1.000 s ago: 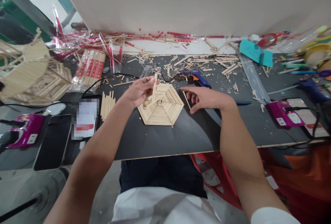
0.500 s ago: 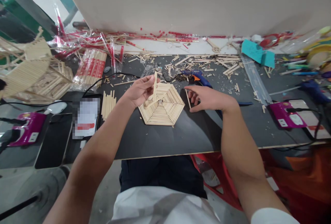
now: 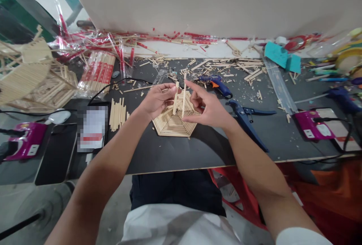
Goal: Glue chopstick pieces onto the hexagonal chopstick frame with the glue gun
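A flat panel of wooden sticks, many-sided with rings of sticks, lies on the dark table beneath both hands. Between its thumb and fingers my left hand pinches a short piece made of wooden sticks, held over the panel. My right hand grips a single wooden stick by its two ends, thumb below and index finger above. That stick stands nearly parallel to the left hand's piece, a small gap apart. The panel's upper part is partly hidden by the hands.
Blue cutters and a blue glue gun lie to the right. Loose sticks and a phone are on the left. Stick scraps litter the back. Purple power strips sit at both sides.
My right hand has moved left with its stick, from beside the panel to over it. The left hand has shifted slightly right with its piece. The cutters are now uncovered.
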Tool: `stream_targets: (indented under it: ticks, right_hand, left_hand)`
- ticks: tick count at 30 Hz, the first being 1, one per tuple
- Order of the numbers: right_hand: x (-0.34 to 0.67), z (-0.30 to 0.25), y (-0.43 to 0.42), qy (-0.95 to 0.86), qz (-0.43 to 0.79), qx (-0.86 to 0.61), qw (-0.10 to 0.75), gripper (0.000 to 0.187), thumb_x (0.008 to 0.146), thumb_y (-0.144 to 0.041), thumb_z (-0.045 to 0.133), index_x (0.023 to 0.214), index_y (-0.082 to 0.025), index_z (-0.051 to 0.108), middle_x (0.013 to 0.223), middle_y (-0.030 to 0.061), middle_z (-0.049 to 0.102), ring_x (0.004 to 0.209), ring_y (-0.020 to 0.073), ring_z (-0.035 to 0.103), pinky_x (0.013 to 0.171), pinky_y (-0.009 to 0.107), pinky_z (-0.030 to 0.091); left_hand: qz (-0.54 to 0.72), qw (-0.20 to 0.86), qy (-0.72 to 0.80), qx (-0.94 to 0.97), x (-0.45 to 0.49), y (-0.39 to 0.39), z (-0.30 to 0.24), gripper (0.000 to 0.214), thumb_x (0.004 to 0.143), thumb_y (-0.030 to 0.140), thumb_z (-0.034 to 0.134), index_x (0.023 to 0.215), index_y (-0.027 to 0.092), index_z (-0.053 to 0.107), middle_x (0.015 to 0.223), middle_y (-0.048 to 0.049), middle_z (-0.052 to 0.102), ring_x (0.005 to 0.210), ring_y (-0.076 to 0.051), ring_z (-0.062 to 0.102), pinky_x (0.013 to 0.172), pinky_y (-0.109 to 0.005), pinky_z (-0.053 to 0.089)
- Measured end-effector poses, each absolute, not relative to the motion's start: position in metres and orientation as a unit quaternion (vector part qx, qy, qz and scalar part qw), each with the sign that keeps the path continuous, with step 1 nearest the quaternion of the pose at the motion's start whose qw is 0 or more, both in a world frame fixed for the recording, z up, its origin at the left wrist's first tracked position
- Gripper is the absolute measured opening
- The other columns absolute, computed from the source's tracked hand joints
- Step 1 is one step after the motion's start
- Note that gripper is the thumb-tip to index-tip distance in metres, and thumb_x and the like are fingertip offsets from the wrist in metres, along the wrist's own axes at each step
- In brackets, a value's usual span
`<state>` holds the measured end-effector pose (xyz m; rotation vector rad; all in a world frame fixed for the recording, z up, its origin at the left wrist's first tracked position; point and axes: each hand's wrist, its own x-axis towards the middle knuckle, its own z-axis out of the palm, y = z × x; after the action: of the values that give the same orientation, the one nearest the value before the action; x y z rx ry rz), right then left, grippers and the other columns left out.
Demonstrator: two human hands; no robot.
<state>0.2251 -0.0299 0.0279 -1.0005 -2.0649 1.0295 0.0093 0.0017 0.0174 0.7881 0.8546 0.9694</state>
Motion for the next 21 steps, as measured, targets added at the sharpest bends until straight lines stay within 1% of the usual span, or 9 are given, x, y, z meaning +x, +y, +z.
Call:
stream_targets:
  ticks: [4,9,13,17,21]
  right_hand:
    - [0.2213,0.0209,-0.0291,-0.788,0.363,-0.378,0.323,0.1,0.077,-0.05,0.084,0.16,-0.037,0.031,0.085,-0.0036,0.054,0.064,0.0132,0.039,0.059,0.028,0.042]
    - [0.2213,0.0198,-0.028,-0.804,0.344,-0.37,0.315,0.095,0.082,-0.049,0.081,0.161,-0.033,0.03,0.077,-0.0057,0.053,0.062,0.0135,0.039,0.061,0.029,0.041]
    - [0.2199,0.0196,-0.028,-0.81,0.34,-0.367,0.305,0.096,0.082,-0.048,0.081,0.161,-0.032,0.03,0.07,-0.008,0.051,0.06,0.0132,0.039,0.063,0.029,0.042]
    - [0.2176,0.0195,-0.0282,-0.808,0.344,-0.369,0.303,0.096,0.082,-0.045,0.082,0.162,-0.03,0.03,0.068,-0.0091,0.05,0.059,0.0125,0.04,0.063,0.028,0.042]
    - [0.2161,0.0201,-0.029,-0.806,0.344,-0.387,0.285,0.096,0.083,-0.046,0.081,0.162,-0.031,0.03,0.068,-0.0089,0.053,0.058,0.0131,0.042,0.064,0.03,0.044]
  left_hand:
    - [0.431,0.728,0.382,0.37,0.0109,-0.0005,0.0155,0.033,0.071,0.027,0.092,0.092,0.015,0.07,0.078,0.0,0.072,0.064,-0.007,0.065,0.06,-0.018,0.052]
    - [0.422,0.73,0.384,0.376,0.0111,-0.0004,0.0134,0.036,0.071,0.027,0.092,0.097,0.015,0.071,0.081,-0.0008,0.072,0.066,-0.008,0.067,0.061,-0.018,0.052]
    - [0.423,0.729,0.382,0.38,0.0114,0.0,0.0119,0.038,0.069,0.029,0.094,0.097,0.014,0.07,0.079,0.0005,0.07,0.064,-0.008,0.065,0.059,-0.019,0.052]
    - [0.431,0.724,0.381,0.38,0.0118,-0.0001,0.0113,0.041,0.067,0.029,0.095,0.095,0.013,0.07,0.081,0.0005,0.07,0.063,-0.007,0.063,0.055,-0.018,0.051]
    - [0.433,0.724,0.381,0.378,0.0117,-0.0001,0.0116,0.038,0.068,0.027,0.094,0.095,0.014,0.07,0.08,0.0006,0.071,0.061,-0.006,0.063,0.054,-0.017,0.05]
